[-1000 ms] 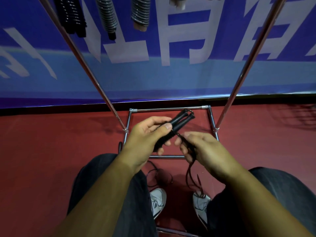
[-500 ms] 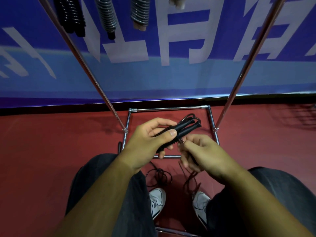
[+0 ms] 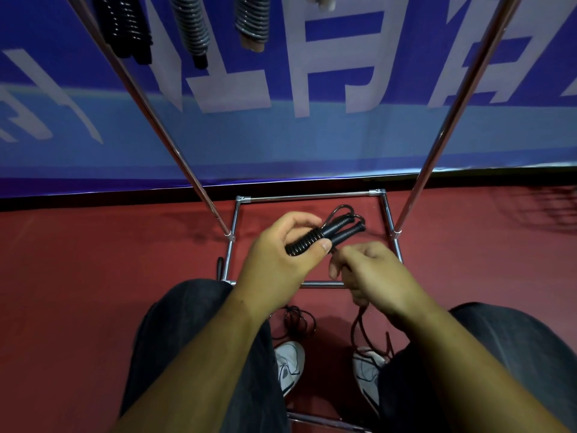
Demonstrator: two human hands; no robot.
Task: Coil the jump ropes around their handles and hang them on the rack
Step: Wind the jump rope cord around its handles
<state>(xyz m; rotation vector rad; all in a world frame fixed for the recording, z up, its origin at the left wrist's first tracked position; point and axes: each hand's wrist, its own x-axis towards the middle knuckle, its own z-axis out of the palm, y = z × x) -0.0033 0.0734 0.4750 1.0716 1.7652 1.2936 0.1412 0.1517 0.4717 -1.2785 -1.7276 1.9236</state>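
Item 1, left hand: sits just below the centre of my feed. The fingers are curled round the pair of black handles, and the thumb is pressed across the turns of cord already wound on them. The handles lie side by side, free ends aimed toward 1 o'clock, with small loops of cord at their tips.

Item 2, right hand: just beside the left, at its 3 o'clock. The fingers are bent in and pinch the cord close to the handles; I cannot make out the fingertips. The cord drops from under the hand toward 6 o'clock and reaches the floor by the right shoe.

Item 3, rack: chrome, with uprights slanting off to 11 and 1 o'clock and rectangular base bars on the floor beyond the hands.

Item 4, hung stock along the top edge, 11 to 12 o'clock: black coiled rope, grey coiled rope, grey coil with tan handle end.

Item 5, loose tangle of dark cord: on the floor at 6 o'clock, just above the left shoe.

Item 6, surroundings: red floor, blue banner with white characters, dark trousers.
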